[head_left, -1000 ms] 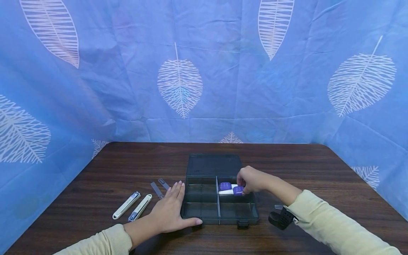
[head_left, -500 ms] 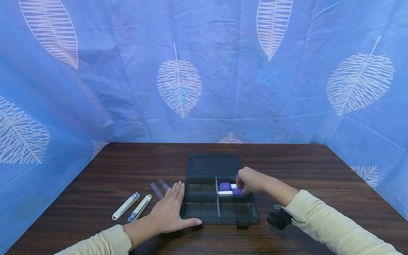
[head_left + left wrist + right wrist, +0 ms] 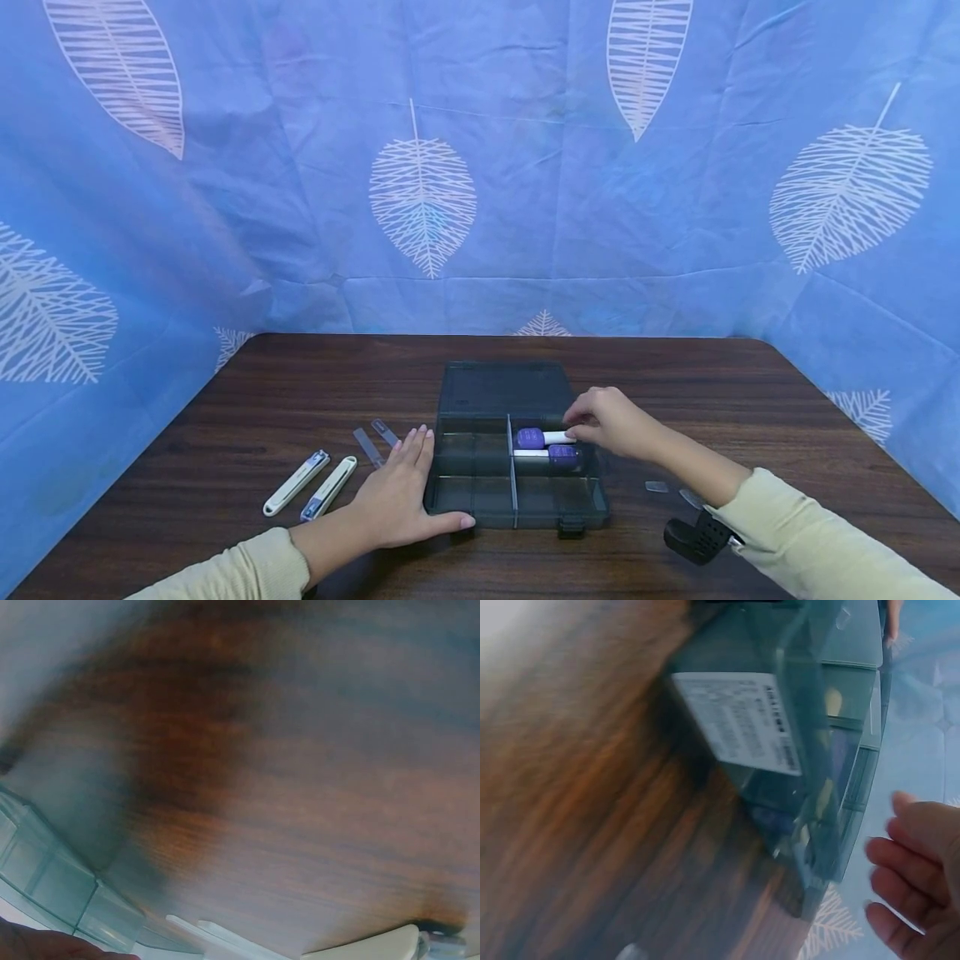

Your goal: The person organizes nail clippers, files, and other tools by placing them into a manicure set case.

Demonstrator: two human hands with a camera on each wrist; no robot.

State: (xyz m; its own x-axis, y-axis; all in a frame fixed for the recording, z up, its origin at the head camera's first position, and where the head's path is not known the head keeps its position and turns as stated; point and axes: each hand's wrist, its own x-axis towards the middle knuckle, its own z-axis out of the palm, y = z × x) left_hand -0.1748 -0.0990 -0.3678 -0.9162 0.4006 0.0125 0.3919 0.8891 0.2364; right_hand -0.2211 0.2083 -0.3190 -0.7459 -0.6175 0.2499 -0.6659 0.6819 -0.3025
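Observation:
A dark translucent divided box (image 3: 561, 500) stands on the table with its lid (image 3: 504, 387) laid back. Two purple nail polish bottles with white caps lie in its back right compartment, the rear bottle (image 3: 530, 438) with its cap to the right and the front bottle (image 3: 563, 456) with its cap to the left. My right hand (image 3: 615, 421) hovers at the box's right edge, loosely bent fingers over the rear bottle's cap; the right wrist view shows nothing in them. My left hand (image 3: 401, 496) lies spread along the box's left side, thumb at the front edge.
Left of my left hand lie two nail clippers, the outer clipper (image 3: 296, 483) and the inner clipper (image 3: 328, 490). Two flat greyish strips (image 3: 368, 447) lie partly behind its fingers. Small clear pieces (image 3: 656, 487) rest near my right wrist. A white label (image 3: 739, 720) covers part of the box's side.
My right hand has let go of the front nail polish bottle and drawn up and to the right, uncovering it. My left hand has stayed in place.

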